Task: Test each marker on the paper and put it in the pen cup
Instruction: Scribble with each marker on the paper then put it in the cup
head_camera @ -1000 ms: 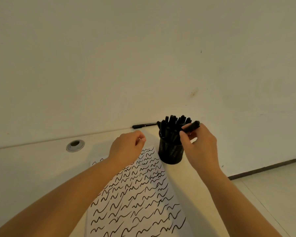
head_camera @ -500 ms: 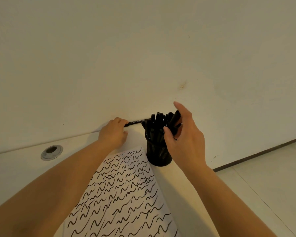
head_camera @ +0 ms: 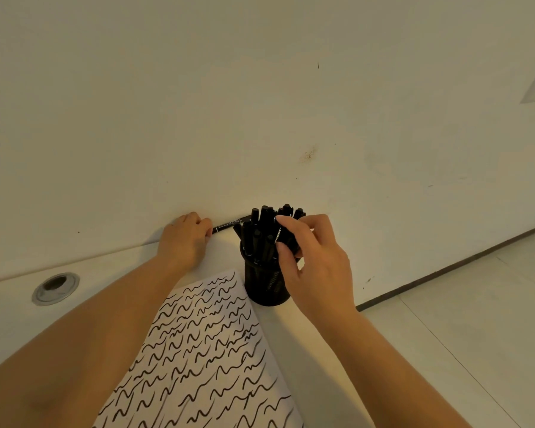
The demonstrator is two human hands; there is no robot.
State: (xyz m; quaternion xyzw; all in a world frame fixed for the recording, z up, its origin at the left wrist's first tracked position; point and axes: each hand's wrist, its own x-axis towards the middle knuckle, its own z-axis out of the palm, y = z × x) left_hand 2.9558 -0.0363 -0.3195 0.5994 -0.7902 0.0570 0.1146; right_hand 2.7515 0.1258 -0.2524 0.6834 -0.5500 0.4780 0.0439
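- Black marker [head_camera: 230, 225] lies flat on the tabletop [head_camera: 10, 310] against the foot of the wall [head_camera: 260, 103], its long axis running left to right along the wall, the right end rising slightly toward the pen cup [head_camera: 267, 287].
- White print runs along its barrel, too small to read.
- Left hand [head_camera: 184, 239] has its fingers curled round the marker's left end.
- Black mesh pen cup stands just right of that marker, packed with black markers [head_camera: 261, 236] standing upright, caps up and fanning outward.
- Right hand [head_camera: 314, 261] is over the cup, thumb and fingers curled and touching the marker tops; whether it pinches one I cannot tell.
- White paper [head_camera: 204, 350] lies in front of the cup, covered in rows of black wavy test strokes, no words.
- Grey cable grommet [head_camera: 55, 288] sits in the tabletop, well left.
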